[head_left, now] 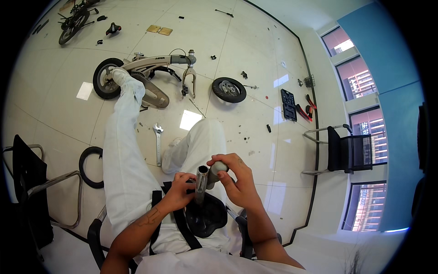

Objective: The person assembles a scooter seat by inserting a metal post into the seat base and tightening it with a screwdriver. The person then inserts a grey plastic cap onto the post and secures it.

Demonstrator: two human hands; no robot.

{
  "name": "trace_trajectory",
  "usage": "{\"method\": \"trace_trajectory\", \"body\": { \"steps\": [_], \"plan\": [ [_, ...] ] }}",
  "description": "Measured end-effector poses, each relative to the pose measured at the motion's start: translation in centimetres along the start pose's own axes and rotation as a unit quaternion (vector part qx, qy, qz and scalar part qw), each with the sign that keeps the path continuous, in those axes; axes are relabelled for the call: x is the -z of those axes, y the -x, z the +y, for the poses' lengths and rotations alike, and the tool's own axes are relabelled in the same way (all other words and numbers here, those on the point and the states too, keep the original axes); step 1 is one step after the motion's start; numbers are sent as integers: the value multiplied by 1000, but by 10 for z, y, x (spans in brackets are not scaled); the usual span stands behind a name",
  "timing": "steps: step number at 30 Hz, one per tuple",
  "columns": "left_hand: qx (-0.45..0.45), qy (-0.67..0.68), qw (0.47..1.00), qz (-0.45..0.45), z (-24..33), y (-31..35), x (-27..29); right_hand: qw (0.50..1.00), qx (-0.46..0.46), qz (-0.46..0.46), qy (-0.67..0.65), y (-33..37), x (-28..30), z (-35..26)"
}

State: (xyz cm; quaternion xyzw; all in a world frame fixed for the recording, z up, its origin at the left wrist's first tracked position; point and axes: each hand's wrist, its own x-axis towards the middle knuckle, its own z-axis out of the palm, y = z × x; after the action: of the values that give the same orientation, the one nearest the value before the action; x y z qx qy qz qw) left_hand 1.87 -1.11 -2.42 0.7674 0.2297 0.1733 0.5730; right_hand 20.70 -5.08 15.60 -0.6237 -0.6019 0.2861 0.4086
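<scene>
Silver tube (201, 185) rises toward the camera, its open end up, with a black saddle (207, 223) at its 6 o'clock. From 9 o'clock, the left hand (180, 191) grasps the tube; the right hand (237, 179) clasps a grey round-ended piece (220, 168) just beside it, at 2 o'clock. Measured from the tube, the floor (255, 160) bears 1 wrench (158, 144) at 10 o'clock, 1 loose tire (82, 169) at 9 and 1 bicycle frame (157, 61) at 11.

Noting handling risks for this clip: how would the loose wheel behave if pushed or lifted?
The loose wheel would likely slide, not roll, lying flat on glossy tiles; stood upright, its round tyre could roll. Its metallic centre suggests weight.
</scene>
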Motion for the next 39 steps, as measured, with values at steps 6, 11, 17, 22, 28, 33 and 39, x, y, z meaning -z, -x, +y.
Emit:
{"method": "trace_trajectory", "body": {
  "steps": [6, 11, 17, 22, 28, 33, 39],
  "plan": [
    [6, 9, 1000, 4, 7, -1, 2, 997, 17, 53, 56, 0, -3, 2],
    [-8, -5, 1000, 7, 5, -1, 2, 990, 20, 94, 103, 0, -5, 3],
    [-16, -1, 1000, 2, 1, -1, 1, 989, 2, 87, 119, 4, -5, 6],
    [-17, -14, 1000, -6, 1, -1, 3, 999, 19, 38, -20, 0, 0, 3],
    [-10, -6, 1000, -15, -1, -1, 3, 996, -41, 16, -76, 6, 3, 7],
    [0, -3, 1000, -16, 6, -2, 4, 996, -47, 68, -25, 7, 1, 11],
    [-5, 3, 1000, 2, 4, -1, 2, 992, -35, 110, 54, 7, -2, 12]
  ]
}}
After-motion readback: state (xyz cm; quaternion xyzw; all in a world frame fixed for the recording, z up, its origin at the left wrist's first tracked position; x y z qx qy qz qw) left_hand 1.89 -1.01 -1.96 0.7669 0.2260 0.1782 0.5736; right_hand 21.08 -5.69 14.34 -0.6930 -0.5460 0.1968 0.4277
